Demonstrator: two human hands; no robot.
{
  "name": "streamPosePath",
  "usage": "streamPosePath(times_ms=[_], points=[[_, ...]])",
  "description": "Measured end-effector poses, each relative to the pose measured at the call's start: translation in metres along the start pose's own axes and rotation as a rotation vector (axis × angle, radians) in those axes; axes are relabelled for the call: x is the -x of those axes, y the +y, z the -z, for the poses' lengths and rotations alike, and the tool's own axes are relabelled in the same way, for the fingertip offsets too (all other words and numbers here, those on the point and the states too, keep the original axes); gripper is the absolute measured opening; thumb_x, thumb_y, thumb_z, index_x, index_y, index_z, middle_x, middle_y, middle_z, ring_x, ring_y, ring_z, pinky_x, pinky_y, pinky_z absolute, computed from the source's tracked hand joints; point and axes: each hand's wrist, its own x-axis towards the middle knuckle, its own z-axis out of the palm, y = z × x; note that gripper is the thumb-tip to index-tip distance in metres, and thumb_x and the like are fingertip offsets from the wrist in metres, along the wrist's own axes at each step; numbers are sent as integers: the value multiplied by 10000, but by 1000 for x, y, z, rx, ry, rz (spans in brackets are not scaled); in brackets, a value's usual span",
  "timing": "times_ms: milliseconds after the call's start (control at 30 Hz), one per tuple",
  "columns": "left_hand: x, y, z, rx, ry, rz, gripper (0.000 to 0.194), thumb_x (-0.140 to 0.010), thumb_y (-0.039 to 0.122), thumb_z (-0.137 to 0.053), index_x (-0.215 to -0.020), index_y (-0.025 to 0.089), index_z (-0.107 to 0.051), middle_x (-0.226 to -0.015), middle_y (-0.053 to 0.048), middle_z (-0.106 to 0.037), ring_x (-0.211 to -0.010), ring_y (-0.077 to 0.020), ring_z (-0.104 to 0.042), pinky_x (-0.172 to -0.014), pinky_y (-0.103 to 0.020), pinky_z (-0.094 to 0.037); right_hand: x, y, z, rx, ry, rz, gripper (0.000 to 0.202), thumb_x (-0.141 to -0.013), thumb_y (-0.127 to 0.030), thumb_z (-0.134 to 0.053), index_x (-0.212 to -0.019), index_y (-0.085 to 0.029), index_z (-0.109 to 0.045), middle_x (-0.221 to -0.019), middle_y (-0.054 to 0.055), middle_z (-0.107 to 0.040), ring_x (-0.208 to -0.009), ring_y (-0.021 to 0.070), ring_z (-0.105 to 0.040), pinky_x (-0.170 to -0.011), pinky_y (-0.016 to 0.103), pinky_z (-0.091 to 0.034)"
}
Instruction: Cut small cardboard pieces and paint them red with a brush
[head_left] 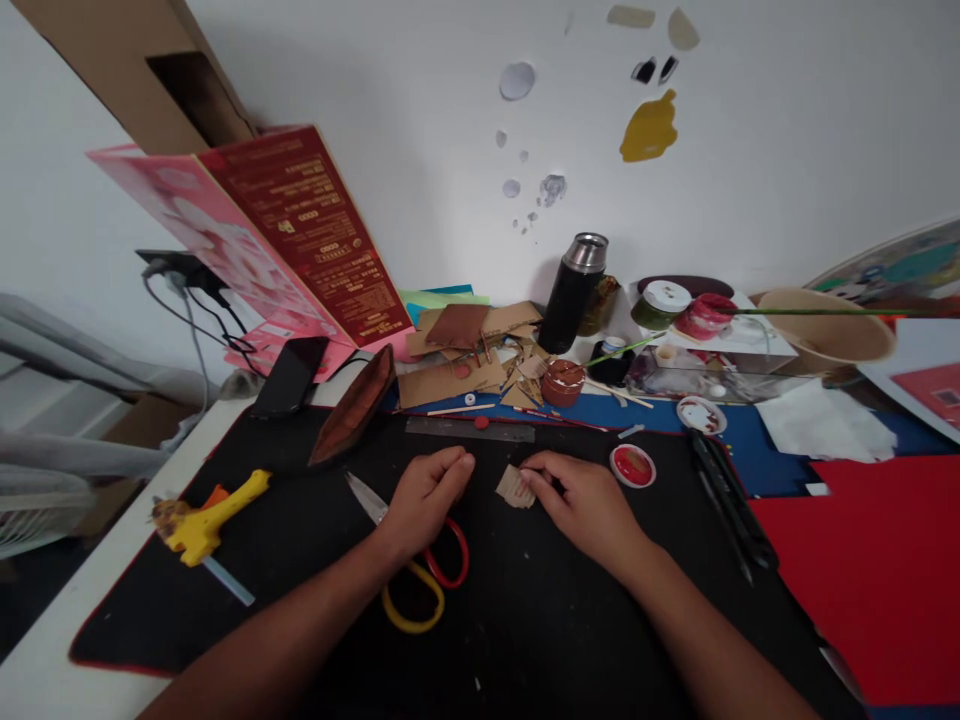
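My right hand (589,500) pinches a small crumpled piece of cardboard (516,487) between thumb and fingers, just above the black mat (555,620). To its left, my left hand (427,498) is closed, thumb pressed against the curled index finger; whatever it may hold is hidden. Beneath that hand lie scissors (415,612) with one yellow and one red handle loop, partly covered, their blades pointing to the upper left. A clear ruler (435,429) lies beyond both hands, with a small red disc on it. Right of my right hand sits a lid with red paint (634,466).
A yellow glue gun (202,525) and a brown boat-shaped piece (356,405) are at left, near a phone (291,375). Cardboard scraps (450,382), a black flask (566,305) and paint jars (562,383) line the back. Black pens (727,500) and red paper (862,570) lie right.
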Motion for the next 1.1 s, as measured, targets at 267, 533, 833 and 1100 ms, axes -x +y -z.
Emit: streamPosePath(times_ms=[267,533,833,1100], points=[[-4,-3,-1,42,-94,1,696,-934,819,-459,-577,230,-358,-559,62,-299,-542,-106,-244,-517,-284,-212,0,0,0,19,-24,20,230,-1062,-363,-559,-1051,-242,-755,-840,17,-772,-765,210,-729,-667,293,-481],[-6,-7,-4,157,-41,-14,657,-969,763,-480,-599,227,-391,-575,62,-329,-540,-101,-288,-517,-271,-250,0,1,0,4,-15,-4,231,-1059,-372,-563,-1040,-249,-757,-783,1,-752,-722,202,-713,-646,286,-471],[-7,-7,-5,243,-24,2,577,-949,732,-531,-692,222,-447,-632,66,-354,-550,-103,-303,-503,-260,-243,-1,0,0,-3,-5,4,233,-1056,-364,-560,-1025,-244,-758,-807,6,-764,-742,203,-723,-660,286,-479],[-7,-11,-4,179,-29,-3,265,-954,447,-527,-832,211,-525,-655,71,-378,-573,-116,-333,-536,-265,-254,0,-1,1,15,-21,18,210,-1052,-346,-566,-1053,-243,-750,-870,19,-790,-777,209,-739,-702,299,-493]])
